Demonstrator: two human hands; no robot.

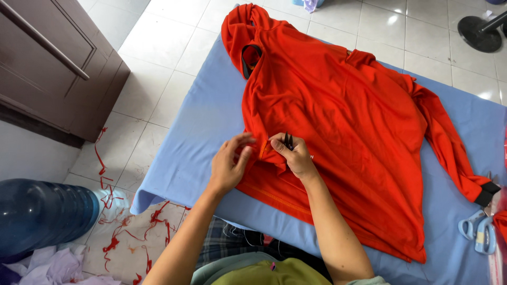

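Note:
An orange hooded jacket point(343, 121) lies spread flat on a blue-covered table point(200, 132), hood at the far end. My left hand point(228, 164) pinches the fabric at the jacket's near left edge, beside an orange zipper seam. My right hand point(293, 154) presses on the same spot and holds a small dark tool, its black tips poking up between the fingers. The two hands are almost touching.
Light blue scissors point(478, 232) lie at the table's right edge. A large blue water jug point(42, 214) lies on the tiled floor at left, with red fabric scraps point(113, 221) nearby. A dark wooden cabinet point(53, 63) stands top left; a fan base point(479, 32) top right.

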